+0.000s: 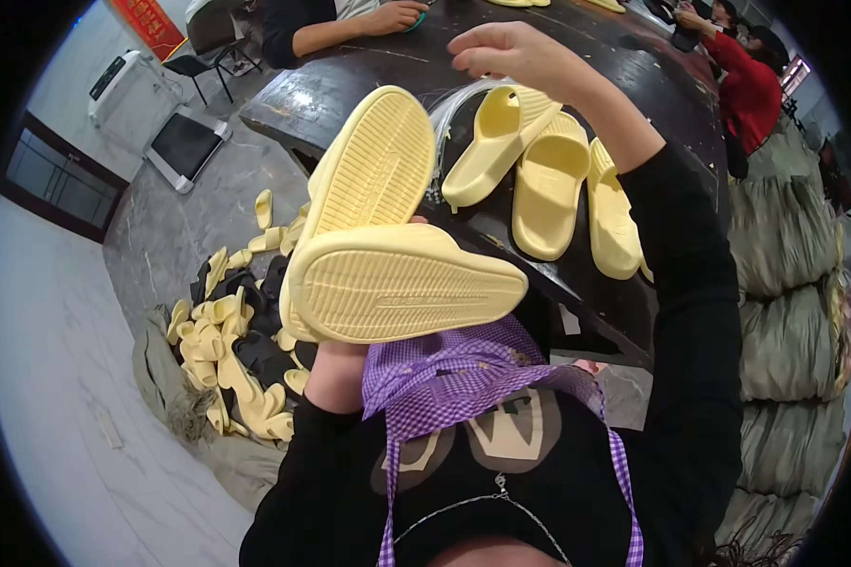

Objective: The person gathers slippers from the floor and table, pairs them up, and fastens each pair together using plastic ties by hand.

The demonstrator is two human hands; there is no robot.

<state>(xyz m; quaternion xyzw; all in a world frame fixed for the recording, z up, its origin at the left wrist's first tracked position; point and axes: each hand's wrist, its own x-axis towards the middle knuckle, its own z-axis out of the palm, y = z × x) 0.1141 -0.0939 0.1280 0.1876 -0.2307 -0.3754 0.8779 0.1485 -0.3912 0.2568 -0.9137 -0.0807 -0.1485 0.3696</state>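
1. Two pale yellow slippers [388, 246] are held up together in front of the person, soles toward the camera. One lies across the other: the lower one is about level, the upper one points up and away.
2. The left hand [336, 373] is under this pair and grips it from below. The slippers hide most of the hand, so only the wrist and a black sleeve show well.
3. The right hand [506, 52] is raised over the desk [350, 80], fingers curled together. It seems to pinch a clear plastic bag [449, 113], which hangs down beside the upper slipper. The grip itself is hard to see.
4. Three more yellow slippers [548, 189] lie on the dark desk just behind the held pair, near the right forearm, close to each other with the open side up.
5. The person wears a purple checked apron [463, 373] over black clothes.
6. On the floor at the left, well below the desk, there is a pile of yellow slippers [227, 331] mixed with some dark ones, on a grey cloth.
7. At the right side stand stacked greenish sacks [790, 283].
8. At the far side of the desk another person's arm [350, 28] rests on it, and a person in red [752, 80] is at the upper right.
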